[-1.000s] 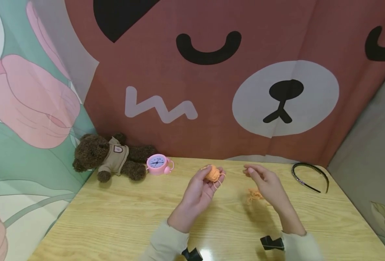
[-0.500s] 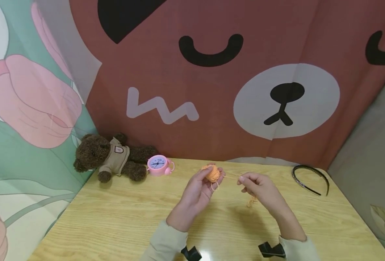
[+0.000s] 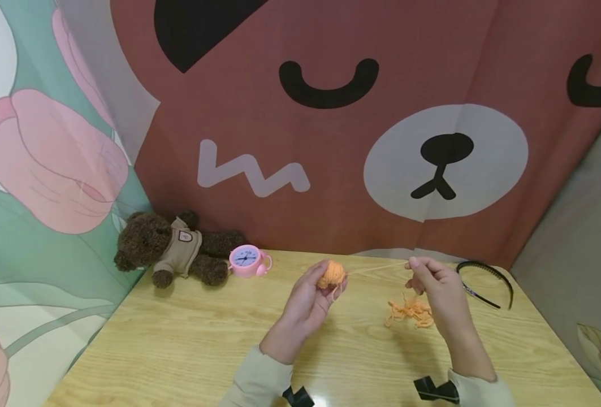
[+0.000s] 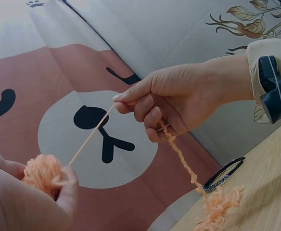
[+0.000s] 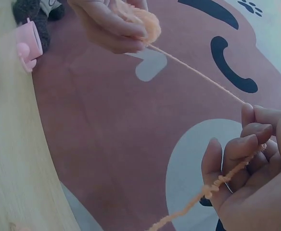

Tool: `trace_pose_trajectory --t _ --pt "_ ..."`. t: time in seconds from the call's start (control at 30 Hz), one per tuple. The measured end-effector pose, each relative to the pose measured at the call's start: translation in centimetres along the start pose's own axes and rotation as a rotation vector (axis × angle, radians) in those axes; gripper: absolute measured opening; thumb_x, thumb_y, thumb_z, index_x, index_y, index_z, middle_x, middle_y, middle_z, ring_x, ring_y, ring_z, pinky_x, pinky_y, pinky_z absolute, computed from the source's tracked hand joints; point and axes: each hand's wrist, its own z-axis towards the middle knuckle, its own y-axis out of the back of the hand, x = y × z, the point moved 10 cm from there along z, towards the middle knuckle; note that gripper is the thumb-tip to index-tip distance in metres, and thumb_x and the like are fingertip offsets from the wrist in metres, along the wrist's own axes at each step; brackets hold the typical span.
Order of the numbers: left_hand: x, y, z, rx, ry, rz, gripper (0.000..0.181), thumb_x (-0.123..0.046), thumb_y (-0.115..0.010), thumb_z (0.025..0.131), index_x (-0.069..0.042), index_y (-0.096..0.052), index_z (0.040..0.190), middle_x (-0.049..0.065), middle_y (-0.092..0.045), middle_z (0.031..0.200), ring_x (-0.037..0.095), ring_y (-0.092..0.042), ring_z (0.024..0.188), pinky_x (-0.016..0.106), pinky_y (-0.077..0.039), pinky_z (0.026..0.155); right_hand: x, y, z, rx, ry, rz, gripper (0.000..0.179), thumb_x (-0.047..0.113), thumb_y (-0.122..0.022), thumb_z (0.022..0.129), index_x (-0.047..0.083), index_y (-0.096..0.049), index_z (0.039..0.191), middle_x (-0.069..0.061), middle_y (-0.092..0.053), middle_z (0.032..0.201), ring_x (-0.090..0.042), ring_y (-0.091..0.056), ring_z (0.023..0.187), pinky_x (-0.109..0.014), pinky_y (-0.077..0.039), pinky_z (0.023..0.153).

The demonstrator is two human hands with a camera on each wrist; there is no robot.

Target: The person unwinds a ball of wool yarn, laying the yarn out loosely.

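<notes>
An orange ball of yarn (image 3: 333, 273) sits between the thumb and fingers of my left hand (image 3: 305, 305), which grips it above the table. My right hand (image 3: 442, 291) pinches the strand (image 4: 91, 137) between thumb and forefinger, off to the right of the ball. That strand runs taut from the ball to the pinch. From the right hand's curled lower fingers a kinked length of yarn (image 5: 217, 182) trails down. It leads to a loose orange heap of yarn (image 3: 411, 312) lying on the table beneath that hand.
A black headband (image 3: 509, 285) lies at the table's back right. Toward the back left are a pink alarm clock (image 3: 246, 260) and a brown teddy bear (image 3: 178, 249) on its side. A bear-print cloth (image 3: 331, 215) hangs behind the wooden table (image 3: 188, 350).
My right hand first came to the ball's strand, pinched it, then drew it out to the right, so the strand is longer and taut. The left hand has stayed nearly in place.
</notes>
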Motion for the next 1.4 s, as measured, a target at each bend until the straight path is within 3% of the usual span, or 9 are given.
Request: trace_pose_trajectory --t 0.2,0.33,0.5,0.7,0.9,1.07,1.2,1.4 --pt "-1.0 1.2 0.1 -0.094 -0.056 -0.049 0.020 -0.019 -0.051 0.107 -0.004 -0.050 0.120 0.006 -0.055 0.115 0.014 -0.058 0.106 0.025 -0.059 0.095 0.1 0.3 0.0 -0.016 0.010 0.018 0.028 0.030 -0.057 0.105 0.005 -0.065 0.098 0.001 -0.045 0.062 -0.017 -0.046 0.064 -0.024 -0.058 0.069" --pt "-1.9 1.6 0.2 -0.119 -0.088 -0.093 0.031 -0.016 -0.054 0.106 0.001 -0.049 0.131 0.007 -0.054 0.120 0.013 -0.056 0.110 0.027 -0.056 0.103 0.1 0.8 0.0 -0.024 0.009 0.018 0.028 0.031 -0.057 0.105 0.006 -0.066 0.099 0.001 -0.047 0.063 -0.016 -0.050 0.064 -0.023 -0.057 0.070" --pt "-2.2 1.5 0.2 -0.098 -0.056 -0.160 0.038 -0.014 -0.052 0.106 0.002 -0.044 0.140 0.008 -0.052 0.127 0.014 -0.058 0.115 0.030 -0.052 0.108 0.1 2.0 0.1 -0.065 0.006 0.033 0.028 0.034 -0.057 0.104 0.007 -0.066 0.100 0.002 -0.046 0.064 -0.016 -0.048 0.063 -0.022 -0.057 0.069" --pt "-2.4 1.9 0.2 -0.120 -0.030 -0.218 0.031 -0.015 -0.053 0.106 -0.004 -0.048 0.135 0.008 -0.049 0.129 0.015 -0.057 0.115 0.029 -0.054 0.106 0.0 5.0 0.2 -0.183 0.011 0.177 0.024 0.030 -0.060 0.103 0.008 -0.066 0.097 0.002 -0.043 0.061 -0.016 -0.041 0.059 -0.021 -0.056 0.064" --pt "-2.6 1.7 0.2 -0.065 -0.021 -0.149 0.038 -0.016 -0.048 0.108 -0.004 -0.041 0.144 0.009 -0.045 0.130 0.015 -0.057 0.111 0.025 -0.058 0.096 -0.4 8.7 -0.3 -0.379 0.006 0.343 0.025 0.026 -0.062 0.101 0.001 -0.066 0.096 0.000 -0.040 0.060 -0.015 -0.039 0.056 -0.022 -0.055 0.058" --pt "-1.8 1.5 0.0 -0.042 0.056 -0.117 0.038 -0.021 -0.044 0.110 -0.009 -0.038 0.146 0.009 -0.044 0.127 0.015 -0.059 0.100 0.018 -0.058 0.079 -0.8 10.1 -0.6 -0.446 -0.006 0.428 0.028 0.026 -0.066 0.098 -0.002 -0.066 0.096 -0.001 -0.040 0.059 -0.014 -0.039 0.055 -0.023 -0.055 0.056" --pt "-1.8 2.0 0.0 -0.071 0.058 -0.064 0.036 -0.026 -0.047 0.109 -0.013 -0.040 0.142 0.007 -0.051 0.121 0.012 -0.065 0.093 0.014 -0.056 0.071 -0.7 10.4 -0.7 -0.461 0.001 0.458 0.026 0.025 -0.066 0.098 -0.001 -0.066 0.094 -0.001 -0.041 0.059 -0.014 -0.039 0.054 -0.024 -0.055 0.055" --pt "-2.3 3.2 0.0 -0.170 0.003 0.030 0.029 -0.032 -0.050 0.108 -0.017 -0.047 0.131 0.000 -0.057 0.112 0.012 -0.062 0.093 0.021 -0.050 0.073 -0.7 10.7 -0.7 -0.476 0.010 0.482 0.026 0.025 -0.067 0.098 -0.001 -0.066 0.093 -0.001 -0.041 0.059 -0.014 -0.040 0.053 -0.024 -0.054 0.053"
